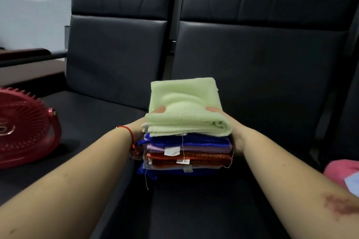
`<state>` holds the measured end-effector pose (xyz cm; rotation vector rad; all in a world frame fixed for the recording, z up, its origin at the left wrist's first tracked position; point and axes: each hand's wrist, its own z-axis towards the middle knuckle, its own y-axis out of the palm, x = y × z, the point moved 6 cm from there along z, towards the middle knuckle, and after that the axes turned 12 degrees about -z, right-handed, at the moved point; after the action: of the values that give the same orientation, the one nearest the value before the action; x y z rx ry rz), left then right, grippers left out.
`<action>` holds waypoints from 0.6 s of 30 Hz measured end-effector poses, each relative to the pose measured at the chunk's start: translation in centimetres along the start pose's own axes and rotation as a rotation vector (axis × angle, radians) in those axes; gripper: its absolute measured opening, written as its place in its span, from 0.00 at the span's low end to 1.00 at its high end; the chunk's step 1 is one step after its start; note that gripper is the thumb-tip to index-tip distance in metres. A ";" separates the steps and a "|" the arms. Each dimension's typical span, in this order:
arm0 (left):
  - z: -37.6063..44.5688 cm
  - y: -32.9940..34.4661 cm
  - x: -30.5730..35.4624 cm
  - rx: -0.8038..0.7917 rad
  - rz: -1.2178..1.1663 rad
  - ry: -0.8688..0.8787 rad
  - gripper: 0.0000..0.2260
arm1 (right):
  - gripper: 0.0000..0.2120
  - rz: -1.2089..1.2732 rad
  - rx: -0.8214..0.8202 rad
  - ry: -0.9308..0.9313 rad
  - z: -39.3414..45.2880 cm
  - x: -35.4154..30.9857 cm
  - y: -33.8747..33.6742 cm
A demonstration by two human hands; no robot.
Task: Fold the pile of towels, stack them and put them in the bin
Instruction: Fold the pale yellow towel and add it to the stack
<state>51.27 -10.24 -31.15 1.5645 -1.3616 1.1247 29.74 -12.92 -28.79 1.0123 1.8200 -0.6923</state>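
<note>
Clamping the stack of towels (187,141) from both sides, left hand (139,132) and right hand (231,130) curl thumbs onto the green top towel (184,103), steadying it above the sofa seat (194,200) for carrying.

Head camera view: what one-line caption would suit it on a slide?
Both hands, left hand and right hand, grip a stack of folded towels over a dark seat, green towel on top.

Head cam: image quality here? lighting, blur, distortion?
Head view: dim, flat light, so the black seats lose detail; soft overall, no clear motion smear; wide-angle bends the seat edges near the frame borders; the towel stack held between left hand and right hand reads clearest; the red fan is cropped at left.
</note>
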 end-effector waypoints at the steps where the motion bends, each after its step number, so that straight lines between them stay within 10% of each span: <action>1: -0.3 -0.2 -0.3 -0.001 -0.024 -0.020 0.22 | 0.12 -0.015 -0.002 -0.023 -0.3 -0.1 0.3; 18: -15.4 6.3 -5.6 -0.137 -0.100 -0.156 0.18 | 0.26 0.000 0.101 0.033 -18.3 9.3 1.5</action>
<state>42.76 5.14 -31.54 1.6283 -1.4138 0.8459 20.64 5.56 -29.40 1.0956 1.8283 -0.7781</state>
